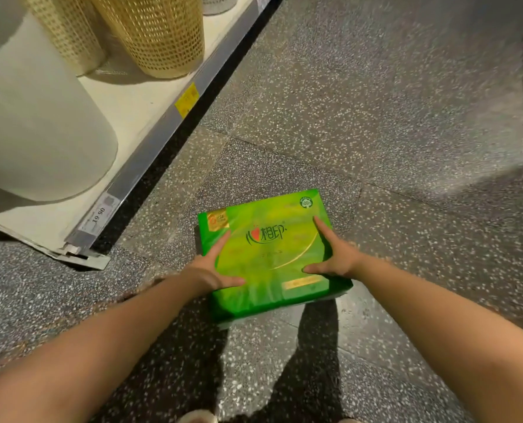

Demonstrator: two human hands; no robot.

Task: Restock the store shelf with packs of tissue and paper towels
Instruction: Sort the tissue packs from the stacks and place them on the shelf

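I clamp the green tissue pack [269, 254] over the terrazzo floor [406, 117] between my left hand [211, 267] and right hand [336, 257], thumbs on top. Its slick film could slip, dropping it.

one tissue pack [269, 254], two hands, perhaps three baskets [150, 32]

Glossy green plastic-wrapped tissue pack [269, 254], speckled terrazzo floor [391, 117], woven wicker baskets [159, 35], grey metal shelf edge [175, 114]

The green tissue pack [269, 254] hides the fingers beneath its sides, the yellow shelf label [187, 99] is blurred unreadable, and the wicker baskets [150, 32] are cropped at the top.
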